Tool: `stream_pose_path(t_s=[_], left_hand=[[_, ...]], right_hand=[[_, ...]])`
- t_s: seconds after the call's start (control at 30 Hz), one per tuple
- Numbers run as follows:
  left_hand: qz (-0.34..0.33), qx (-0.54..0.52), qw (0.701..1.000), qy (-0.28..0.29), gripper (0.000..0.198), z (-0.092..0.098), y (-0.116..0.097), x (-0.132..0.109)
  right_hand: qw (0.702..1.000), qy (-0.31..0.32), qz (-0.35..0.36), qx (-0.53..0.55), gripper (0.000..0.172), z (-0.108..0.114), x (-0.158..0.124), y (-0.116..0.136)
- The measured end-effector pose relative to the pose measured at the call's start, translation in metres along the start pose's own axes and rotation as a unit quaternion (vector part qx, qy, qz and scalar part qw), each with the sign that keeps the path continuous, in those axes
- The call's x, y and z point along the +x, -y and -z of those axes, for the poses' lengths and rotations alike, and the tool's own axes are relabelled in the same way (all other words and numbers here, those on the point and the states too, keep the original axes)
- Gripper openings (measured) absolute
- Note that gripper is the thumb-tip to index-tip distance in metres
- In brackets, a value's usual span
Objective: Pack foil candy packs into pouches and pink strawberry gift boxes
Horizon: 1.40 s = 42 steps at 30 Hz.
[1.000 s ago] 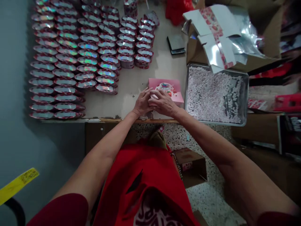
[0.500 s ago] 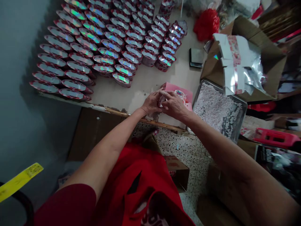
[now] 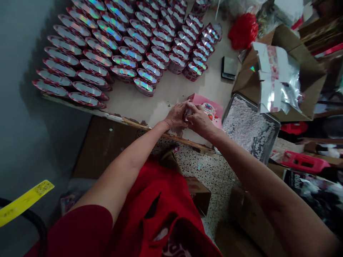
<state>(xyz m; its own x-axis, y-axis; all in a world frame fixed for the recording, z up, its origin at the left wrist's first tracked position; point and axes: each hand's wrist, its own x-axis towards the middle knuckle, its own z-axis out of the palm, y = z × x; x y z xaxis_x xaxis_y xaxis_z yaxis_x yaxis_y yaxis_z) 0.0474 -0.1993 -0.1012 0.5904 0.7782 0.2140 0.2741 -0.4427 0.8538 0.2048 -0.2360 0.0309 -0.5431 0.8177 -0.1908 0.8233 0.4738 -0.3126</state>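
Near the table's front edge my left hand (image 3: 178, 115) and my right hand (image 3: 198, 119) meet, fingers bent inward and closed around a small pouch (image 3: 188, 112). Only a pale bit of that pouch shows between the fingers; the rest is covered. Behind and beside my right hand lies a pink packet (image 3: 217, 110) with a white label and a strawberry print, partly hidden by the hand. To the left, rows of red-edged pouches (image 3: 88, 89) stand close together, their oval faces shiny and rainbow-tinted.
A metal tray (image 3: 276, 134) of small pale pieces sits right of my hands. Behind it an open cardboard box (image 3: 308, 71) holds clear and white packaging. A small scale-like device (image 3: 229, 67) and a red plastic bag (image 3: 243, 31) lie farther back. The table edge (image 3: 128, 123) is chipped.
The whole view has shifted slightly, so the table things sit a little farther right. Both hands stay together, with small finger movements around the pouch.
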Motion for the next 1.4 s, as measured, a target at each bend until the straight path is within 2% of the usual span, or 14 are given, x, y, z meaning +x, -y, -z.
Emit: stream_pose_path(t_s=[0.17,0.4,0.5,0.67,0.77,0.87,1.0,1.1,1.23,1.33,1.4], left_hand=[[-0.005,0.004,1.0,0.004,0.11,0.001,0.0,0.001],[0.008,-0.002,1.0,0.011,0.114,0.002,-0.002,0.001],[0.0,-0.008,1.0,0.018,0.11,0.003,0.0,0.0],[-0.022,-0.033,0.999,0.035,0.115,0.008,0.001,-0.004],[-0.013,-0.061,0.998,0.018,0.104,0.012,-0.005,-0.008],[0.011,-0.039,0.999,-0.009,0.091,0.014,-0.011,-0.011],[-0.006,0.031,0.999,0.006,0.085,0.017,-0.017,-0.006],[-0.03,0.068,0.997,0.033,0.076,0.021,-0.028,0.003],[-0.078,0.107,0.989,0.067,0.061,0.026,-0.055,0.013],[-0.101,0.138,0.98,0.105,0.058,0.017,-0.071,0.022],[-0.09,0.156,0.976,0.121,0.057,0.008,-0.073,0.027]], right_hand=[[1.0,-0.002,0.005,-0.003,0.01,-0.006,0.001,-0.003],[1.0,-0.007,0.012,0.01,0.022,-0.015,0.009,-0.007],[1.0,0.003,0.002,0.015,0.025,-0.015,0.012,-0.008],[1.0,0.011,0.008,-0.014,0.03,-0.008,0.006,0.002],[0.999,-0.01,-0.018,-0.031,0.044,-0.009,-0.002,0.011],[0.998,-0.035,-0.049,-0.031,0.055,-0.015,-0.009,0.017],[0.995,-0.064,-0.079,-0.014,0.05,-0.027,-0.015,0.016],[0.99,-0.102,-0.099,0.012,0.049,-0.031,-0.028,0.013],[0.978,-0.151,-0.146,-0.009,0.06,-0.032,-0.067,0.0],[0.96,-0.177,-0.215,-0.023,0.063,-0.038,-0.098,-0.016],[0.96,-0.168,-0.224,-0.024,0.06,-0.045,-0.109,-0.026]])
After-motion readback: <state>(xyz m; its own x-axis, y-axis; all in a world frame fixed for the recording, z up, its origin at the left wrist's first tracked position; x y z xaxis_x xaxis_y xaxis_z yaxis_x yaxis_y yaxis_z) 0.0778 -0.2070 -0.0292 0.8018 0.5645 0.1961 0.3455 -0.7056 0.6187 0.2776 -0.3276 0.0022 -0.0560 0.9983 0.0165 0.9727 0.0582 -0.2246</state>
